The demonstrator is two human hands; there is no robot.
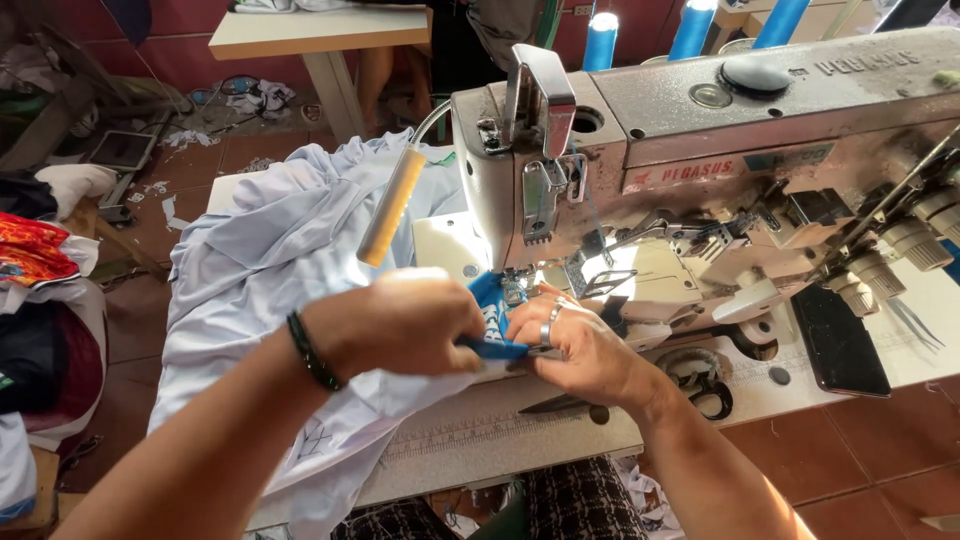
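**Blue fabric piece held at the needle of the sewing machine**

The blue fabric piece point(493, 305) sits right under the head of the sewing machine point(700, 130), at the presser foot, and I have both hands on it. My left hand point(400, 325) comes in from the left with its fingers curled and pinched on the near edge of the blue strip, the knuckles turned up toward the camera. A dark bracelet point(313, 352) rings that wrist. My right hand point(580, 345) meets it from the other side, fingers pressed together on the blue piece just beside the foot; a silver ring point(547, 330) shows on one finger. The two hands are touching or nearly so over the cloth.

Under and to the left of my hands lies a large heap of pale blue-white cloth point(270, 260), spilling off the table's left edge. The machine's slim lamp point(392, 205) angles down above it. A pair of black-handled scissors point(690, 385) lies on the white sewing table point(520, 430), just right of my right wrist, and a dark flat phone point(840, 340) rests further right. Blue thread cones point(690, 28) stand behind the machine.
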